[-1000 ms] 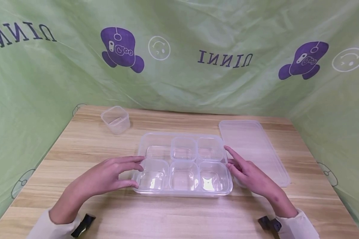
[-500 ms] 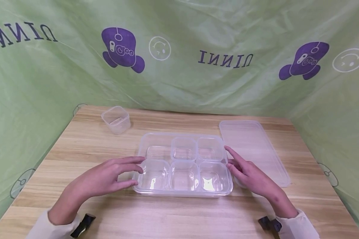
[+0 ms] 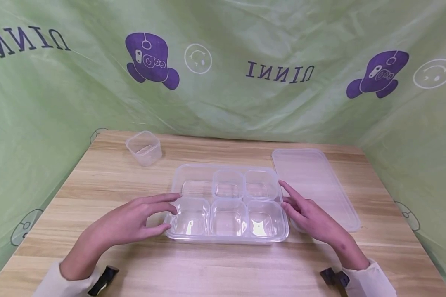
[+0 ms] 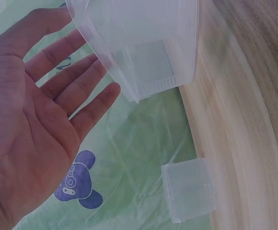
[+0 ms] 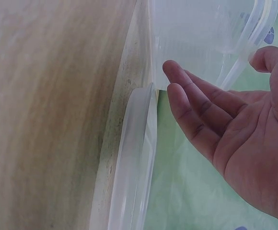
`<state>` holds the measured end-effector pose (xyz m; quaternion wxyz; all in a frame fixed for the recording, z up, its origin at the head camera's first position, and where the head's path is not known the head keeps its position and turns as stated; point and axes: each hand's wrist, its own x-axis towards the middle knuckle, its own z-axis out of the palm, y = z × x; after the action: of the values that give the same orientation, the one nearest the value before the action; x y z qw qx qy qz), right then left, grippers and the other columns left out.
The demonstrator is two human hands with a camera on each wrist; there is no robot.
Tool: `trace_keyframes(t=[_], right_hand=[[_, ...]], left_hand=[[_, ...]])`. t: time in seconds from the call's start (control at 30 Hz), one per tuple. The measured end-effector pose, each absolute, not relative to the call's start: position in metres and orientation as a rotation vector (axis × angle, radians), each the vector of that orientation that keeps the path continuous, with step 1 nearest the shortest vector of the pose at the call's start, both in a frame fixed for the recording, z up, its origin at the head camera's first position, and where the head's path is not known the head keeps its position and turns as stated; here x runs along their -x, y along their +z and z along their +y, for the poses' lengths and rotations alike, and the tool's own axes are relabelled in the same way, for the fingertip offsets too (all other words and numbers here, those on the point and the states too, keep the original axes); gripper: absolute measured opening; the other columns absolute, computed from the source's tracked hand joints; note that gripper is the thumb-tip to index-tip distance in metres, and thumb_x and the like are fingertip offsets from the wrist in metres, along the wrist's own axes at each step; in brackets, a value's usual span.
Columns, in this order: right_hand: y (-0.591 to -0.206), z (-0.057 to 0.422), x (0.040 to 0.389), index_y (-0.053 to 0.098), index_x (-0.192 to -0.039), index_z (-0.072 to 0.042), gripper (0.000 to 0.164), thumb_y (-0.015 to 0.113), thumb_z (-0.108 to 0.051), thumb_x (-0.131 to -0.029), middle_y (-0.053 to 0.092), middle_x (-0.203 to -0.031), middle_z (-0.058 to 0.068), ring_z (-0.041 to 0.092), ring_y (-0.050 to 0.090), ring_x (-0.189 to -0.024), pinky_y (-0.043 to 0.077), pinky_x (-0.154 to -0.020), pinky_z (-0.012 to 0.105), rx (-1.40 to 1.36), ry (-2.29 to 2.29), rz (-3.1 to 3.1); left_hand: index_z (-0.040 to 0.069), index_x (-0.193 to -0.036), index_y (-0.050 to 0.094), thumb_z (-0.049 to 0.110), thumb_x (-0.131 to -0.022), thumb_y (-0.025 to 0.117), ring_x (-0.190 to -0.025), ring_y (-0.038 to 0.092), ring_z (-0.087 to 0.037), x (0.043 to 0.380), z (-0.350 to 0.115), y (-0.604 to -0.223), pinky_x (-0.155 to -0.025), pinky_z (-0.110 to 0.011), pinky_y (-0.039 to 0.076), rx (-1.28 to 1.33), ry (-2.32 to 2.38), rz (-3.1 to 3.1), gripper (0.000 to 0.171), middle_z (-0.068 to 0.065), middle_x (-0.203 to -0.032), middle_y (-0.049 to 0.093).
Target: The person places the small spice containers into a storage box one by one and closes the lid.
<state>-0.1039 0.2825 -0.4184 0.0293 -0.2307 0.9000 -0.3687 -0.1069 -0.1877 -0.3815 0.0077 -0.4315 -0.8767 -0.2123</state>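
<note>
Clear box (image 3: pixel 197 180) on wood-grain table (image 3: pixel 223 270), green patterned sheet (image 3: pixel 223 111) behind

**Left hand (image 3: pixel 137 216) and right hand (image 3: pixel 307 215) face each other, fingers loosely extended**

Both forearms (image 3: pixel 82 258) slant inward from the lower part of the head view. The left wrist (image 3: pixel 98 241) is bent, so that its hand points to the right. The fingers there are slightly curved, and the thumb (image 3: pixel 156 230) stands apart below them. The right hand points forward and to the left, its index finger (image 3: pixel 290 189) nearly straight. Each wrist view shows a bare palm (image 4: pixel 31 139).
</note>
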Motion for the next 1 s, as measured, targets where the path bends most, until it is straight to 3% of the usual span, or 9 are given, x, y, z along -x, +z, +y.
trace_keyframes(t=[0.67, 1.0], right_hand=[[-0.4184, 0.2835, 0.1052, 0.023, -0.165, -0.014, 0.063, 0.052, -0.015, -0.11, 0.067, -0.13, 0.019, 0.028, 0.063, -0.122, 0.049, -0.1, 0.051, 0.692, -1.135, 2.772], [-0.4182, 0.283, 0.1046, 0.023, -0.164, -0.013, 0.062, 0.052, -0.016, -0.109, 0.068, -0.129, 0.017, 0.027, 0.063, -0.121, 0.05, -0.099, 0.049, 0.684, -1.123, 2.783]], left_hand=[[0.015, -0.116, 0.073, 0.02, -0.091, 0.078, -0.126, 0.061, -0.027, 0.1095, -0.1889, -0.381, -0.098, -0.048, 0.053, 1.371, -0.644, -2.672, 0.025, -0.009, -0.147, 0.057], [0.017, -0.133, 0.067, 0.024, -0.096, 0.075, -0.132, 0.056, -0.026, 0.1136, -0.1922, -0.3824, -0.103, -0.05, 0.049, 1.283, -0.702, -2.67, 0.038, -0.003, -0.147, 0.057]])
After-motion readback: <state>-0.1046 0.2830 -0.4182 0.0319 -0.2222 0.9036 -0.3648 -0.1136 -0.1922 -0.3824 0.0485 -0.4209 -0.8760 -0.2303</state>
